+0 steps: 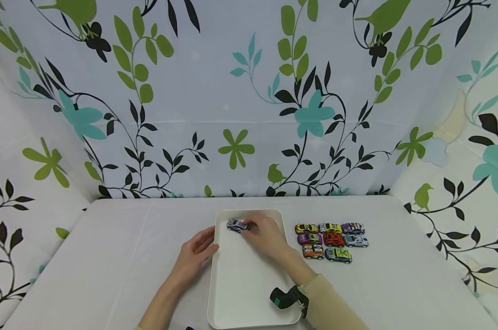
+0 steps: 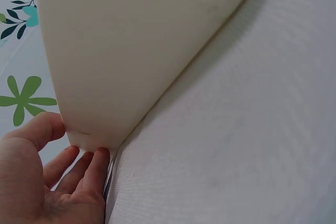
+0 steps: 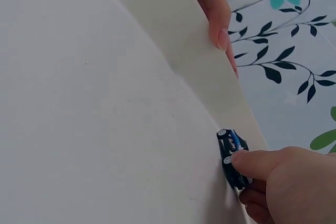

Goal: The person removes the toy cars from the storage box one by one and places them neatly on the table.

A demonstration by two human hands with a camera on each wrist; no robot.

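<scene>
My right hand (image 1: 265, 233) pinches a small dark toy car (image 1: 236, 225) with white wheels and a blue stripe, at the far left corner inside a white rectangular tray (image 1: 249, 284). In the right wrist view, thumb and fingers hold the toy car (image 3: 231, 148) from its near end, close to the tray wall. My left hand (image 1: 195, 254) is at the tray's left side, its thumb and fingertips touching the outer wall and rim. The left wrist view shows the left hand (image 2: 63, 174) with its fingertips against the tray's outer wall (image 2: 121, 51).
Several colourful toy cars (image 1: 333, 239) stand in rows on the white table (image 1: 141, 256), right of the tray. A dark wrist strap with a camera (image 1: 288, 298) on the right wrist hangs over the tray's near end. A patterned cloth (image 1: 240, 110) hangs behind the table.
</scene>
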